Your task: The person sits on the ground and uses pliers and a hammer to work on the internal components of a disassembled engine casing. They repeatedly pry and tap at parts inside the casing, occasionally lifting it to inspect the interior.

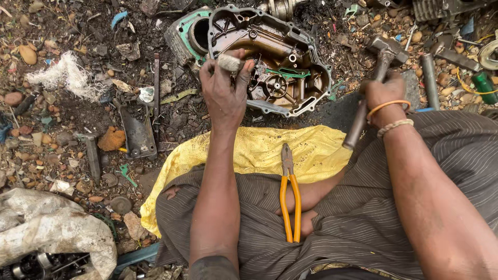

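Fingers of my left hand (pixel 224 88) pinch a short, dirty cylindrical metal punch (pixel 229 63) upright against the rim of the greasy, oil-browned cast-metal engine cover (pixel 270 62) lying on the littered ground, while my right hand (pixel 382 93) is clenched round the worn metal handle of a steel hammer (pixel 384 52) held off to the side. I judge a glancing blow the main risk: the punch is stubby, so a misaimed strike could hit my fingertips or crack the cover. The orange-handled pliers (pixel 289 197) resting loose on my lap could slide off if I shift.
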Available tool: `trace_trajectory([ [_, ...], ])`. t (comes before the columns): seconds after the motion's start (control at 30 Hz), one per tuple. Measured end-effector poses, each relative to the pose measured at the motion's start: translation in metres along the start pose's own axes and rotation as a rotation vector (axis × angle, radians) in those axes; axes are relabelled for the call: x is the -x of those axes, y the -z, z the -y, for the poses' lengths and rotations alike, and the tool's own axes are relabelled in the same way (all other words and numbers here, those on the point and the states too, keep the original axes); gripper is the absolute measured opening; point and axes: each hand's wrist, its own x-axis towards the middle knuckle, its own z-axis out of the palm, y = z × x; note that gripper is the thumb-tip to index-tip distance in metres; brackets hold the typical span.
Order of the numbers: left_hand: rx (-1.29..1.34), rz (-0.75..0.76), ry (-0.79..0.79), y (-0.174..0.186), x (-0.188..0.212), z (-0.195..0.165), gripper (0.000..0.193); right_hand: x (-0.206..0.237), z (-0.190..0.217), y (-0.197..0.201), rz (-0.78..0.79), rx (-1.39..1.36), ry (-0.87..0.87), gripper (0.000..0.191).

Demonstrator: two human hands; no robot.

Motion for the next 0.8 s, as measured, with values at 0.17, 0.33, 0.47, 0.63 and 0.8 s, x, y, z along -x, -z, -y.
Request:
trace_trajectory([
  [0.17, -0.118, 0.052, -0.012, -0.003, 0.0, 0.011, 0.046, -0.009, 0.012, 0.011, 0.396, -0.798, -0.294, 0.017],
  [0.33, -0.149, 0.067, -0.01, -0.004, 0.001, 0.015, 0.052, 0.03, 0.031, 0.021, 0.351, -0.806, -0.214, 0.015],
  [0.47, -0.076, 0.118, 0.058, -0.003, 0.004, 0.014, 0.047, 0.106, 0.062, 0.028, 0.102, -0.327, 0.172, 0.025],
  [0.63, -0.129, -0.131, -0.044, -0.003, 0.01, 0.012, 0.039, 0.189, 0.103, 0.046, 0.253, -0.364, 0.604, 0.039],
  [0.8, -0.037, -0.095, -0.008, -0.01, 0.012, 0.019, 0.035, 0.24, 0.139, 0.067, 0.22, 0.087, 1.044, 0.047],
])
